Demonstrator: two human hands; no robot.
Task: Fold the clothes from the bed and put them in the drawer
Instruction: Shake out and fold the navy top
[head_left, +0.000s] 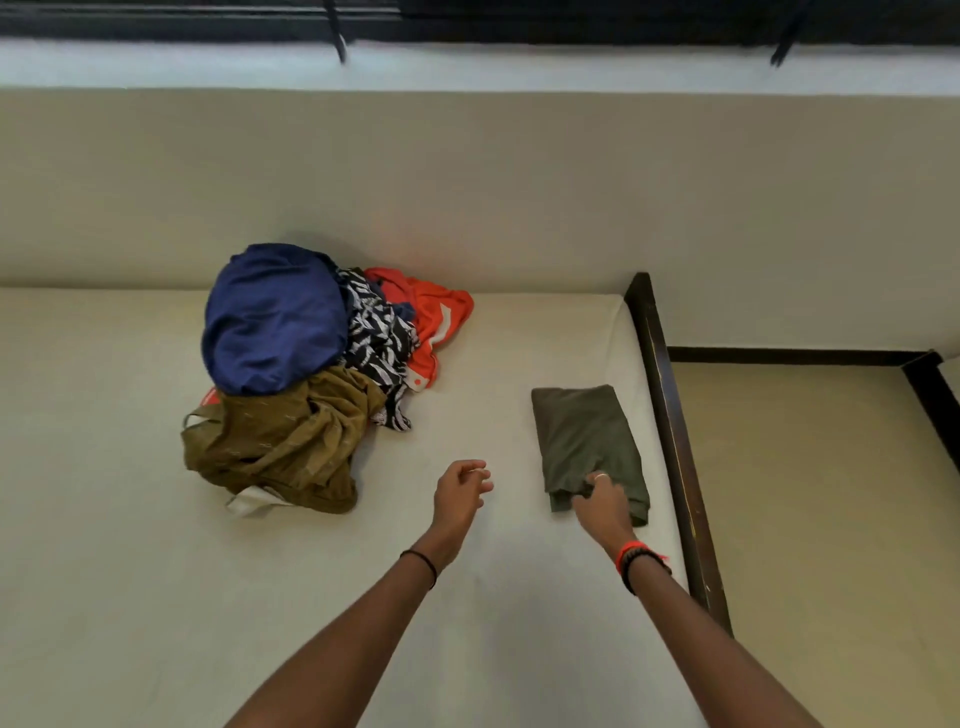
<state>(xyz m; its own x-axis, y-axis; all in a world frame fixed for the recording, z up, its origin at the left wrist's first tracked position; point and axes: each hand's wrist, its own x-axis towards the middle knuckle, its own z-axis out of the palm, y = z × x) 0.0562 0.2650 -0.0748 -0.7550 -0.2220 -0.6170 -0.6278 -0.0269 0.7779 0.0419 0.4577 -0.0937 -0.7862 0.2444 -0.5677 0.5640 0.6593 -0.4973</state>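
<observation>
One piece done: grey-green folded garment, a flat rectangle on the cream mattress, near its right edge and just beside the dark wooden bed frame.
Right hand: on the near hem of the grey-green folded garment. Thumb and fingers curl onto the cloth edge, pinching it. Cannot tell whether any fingers reach underneath.
Left hand: hovers over bare mattress between the pile and the folded piece. Fingers loosely curled, holding nothing.
Pile: well apart to the left, unfolded. Dark blue smooth garment on top, black-and-white patterned cloth beside it, orange-red jersey behind, mustard-brown crumpled shirt in front.
Step in hand (judgement): squaring off or lifting the folded piece.
How to do it well: slide the free left hand flat under the far end so both ends are supported. A lift from one corner would likely let the layers sag open. Keep it level.
Drawer: not in view, so the carry route is unknown.
Risk: soft cloth, so the folds slip easily. The hem nearest the hand looks slightly uneven.
</observation>
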